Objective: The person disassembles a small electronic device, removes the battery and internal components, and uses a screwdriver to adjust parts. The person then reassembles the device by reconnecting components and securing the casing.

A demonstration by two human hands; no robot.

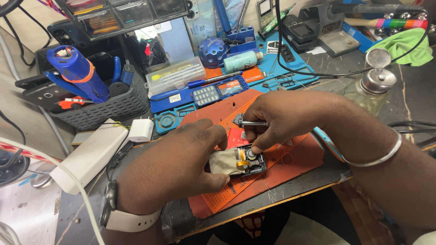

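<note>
Cluttered repair worktop (399, 97), dark and scuffed, seen from above; items as follows.

Orange perforated mat (268, 174): lies at the near middle of the worktop, under both hands.

Opened small device (247, 162): dark frame with its inner parts exposed, a yellow strip showing, lying on the mat. A greyish cloth-like piece (225, 162) sits against its left end.

Left hand (175, 163): rests on the mat, fingers curled around the cloth-like piece and the left end of the device, pinning them down. A watch with a white strap (131, 220) is on the wrist.

Right hand (284, 117): closed around a small metal screwdriver (253, 123), its handle pointing left; one fingertip presses on the round part at the device's right end. A silver bangle (377, 158) circles the wrist.

Red card-like piece (237, 136): on the mat just behind the device, between the hands.

Blue silicone mat (272, 72): behind the orange one, carrying a keypad phone face (206, 94), a pale green bottle (240, 60) lying on its side and a blue domed holder (212, 51).

Grey basket (106, 109): far left, holding a blue tool with an orange band (77, 68).

White charger block (141, 129): left of the mat, beside a long white box (91, 156).

Glass dispenser with metal lid (370, 86): right rear, near a green cloth (402, 45).
</note>
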